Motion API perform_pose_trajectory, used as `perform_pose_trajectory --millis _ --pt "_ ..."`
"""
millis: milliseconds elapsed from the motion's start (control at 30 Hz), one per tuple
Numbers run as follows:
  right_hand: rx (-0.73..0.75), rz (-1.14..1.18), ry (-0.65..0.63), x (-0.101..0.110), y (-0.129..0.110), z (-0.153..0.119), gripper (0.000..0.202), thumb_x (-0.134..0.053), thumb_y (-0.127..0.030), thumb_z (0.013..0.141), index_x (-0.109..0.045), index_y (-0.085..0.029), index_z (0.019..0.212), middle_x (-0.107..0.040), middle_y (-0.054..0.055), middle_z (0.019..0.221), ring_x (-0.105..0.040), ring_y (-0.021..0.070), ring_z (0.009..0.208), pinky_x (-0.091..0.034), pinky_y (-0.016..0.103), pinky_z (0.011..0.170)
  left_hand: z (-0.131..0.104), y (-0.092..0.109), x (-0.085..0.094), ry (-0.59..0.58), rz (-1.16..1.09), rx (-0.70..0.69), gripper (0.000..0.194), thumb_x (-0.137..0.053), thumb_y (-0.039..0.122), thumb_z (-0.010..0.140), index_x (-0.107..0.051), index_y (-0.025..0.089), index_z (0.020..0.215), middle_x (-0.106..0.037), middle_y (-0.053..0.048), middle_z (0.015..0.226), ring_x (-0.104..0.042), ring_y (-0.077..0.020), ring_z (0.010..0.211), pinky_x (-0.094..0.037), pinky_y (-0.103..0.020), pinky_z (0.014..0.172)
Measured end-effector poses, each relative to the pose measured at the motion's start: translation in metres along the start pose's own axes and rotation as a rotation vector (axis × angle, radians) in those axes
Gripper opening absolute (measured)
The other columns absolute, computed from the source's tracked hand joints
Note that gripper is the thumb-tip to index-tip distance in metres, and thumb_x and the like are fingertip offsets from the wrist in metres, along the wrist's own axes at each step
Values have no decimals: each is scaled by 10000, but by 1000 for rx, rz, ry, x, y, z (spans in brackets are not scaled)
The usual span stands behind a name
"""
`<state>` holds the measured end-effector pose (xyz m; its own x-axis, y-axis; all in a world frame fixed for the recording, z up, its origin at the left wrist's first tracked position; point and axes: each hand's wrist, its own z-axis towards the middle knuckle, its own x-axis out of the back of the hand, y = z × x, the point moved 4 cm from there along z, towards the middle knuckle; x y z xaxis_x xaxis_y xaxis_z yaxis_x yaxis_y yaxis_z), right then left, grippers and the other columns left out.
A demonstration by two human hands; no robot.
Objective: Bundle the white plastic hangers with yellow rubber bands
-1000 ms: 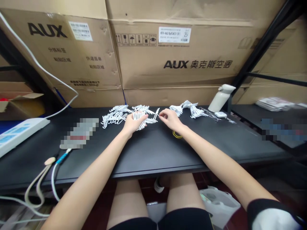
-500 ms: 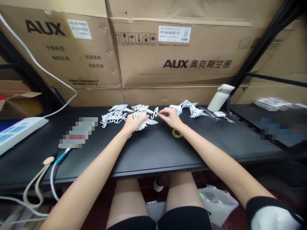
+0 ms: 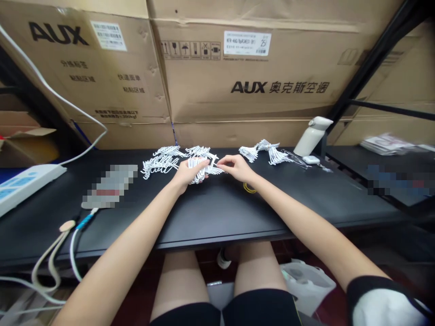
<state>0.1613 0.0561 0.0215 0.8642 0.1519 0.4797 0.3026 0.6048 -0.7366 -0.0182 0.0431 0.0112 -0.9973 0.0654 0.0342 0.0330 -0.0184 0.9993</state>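
My left hand [image 3: 188, 174] is closed around a bunch of white hooks [image 3: 197, 170] near the back middle of the table. Just right of it, my right hand [image 3: 236, 167] pinches a single white hook [image 3: 213, 162], held close to the bunch. Loose piles of white hooks [image 3: 159, 165] lie behind and left of my left hand. Behind my right hand are white bundles [image 3: 248, 153], with another bundle [image 3: 277, 155] farther right. Yellow rubber bands [image 3: 249, 188] lie under my right wrist.
A white bottle [image 3: 311, 136] and a small white case [image 3: 311, 160] stand at the back right. On the left are a blurred-out phone-like item [image 3: 110, 186] with a cable and a power strip [image 3: 29, 183]. Large cardboard boxes [image 3: 200, 104] rise behind the table [image 3: 217, 217].
My right hand has moved slightly left, bringing its hook up to the bunch in my left hand. The view has shifted a little.
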Motion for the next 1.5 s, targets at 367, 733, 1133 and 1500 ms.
perform_pose_trajectory --millis 367,733,1133,1500 --pt "-188 254 -170 1 -3 1 290 -691 -395 720 -699 -115 798 -613 1 605 -526 101 551 -435 251 583 -2 -2 -3 -56 5 83 404 -774 446 639 -683 127 869 -693 -57 703 -613 -141 504 -430 -213 382" --pt "-355 446 -145 -6 -3 -3 253 -752 -333 660 -719 -122 796 -655 11 682 -550 87 578 -478 243 607 -4 -2 -4 -158 -28 132 402 -765 465 658 -702 142 889 -647 -32 630 -563 -115 470 -407 -199 365" --pt "-355 401 -110 -9 -11 -5 196 -715 -290 679 -709 -118 773 -652 10 669 -556 99 593 -496 244 600 -4 -2 -4 -106 -60 123 437 -795 413 638 -688 144 965 -694 -50 747 -610 -133 525 -429 -209 386" --pt "-347 420 -187 -18 -10 -9 298 -739 -372 684 -703 -112 824 -708 55 709 -678 161 643 -510 243 582 -4 -1 -3 -145 37 73 424 -776 468 635 -706 123 872 -721 -90 763 -642 -167 588 -462 -233 474"
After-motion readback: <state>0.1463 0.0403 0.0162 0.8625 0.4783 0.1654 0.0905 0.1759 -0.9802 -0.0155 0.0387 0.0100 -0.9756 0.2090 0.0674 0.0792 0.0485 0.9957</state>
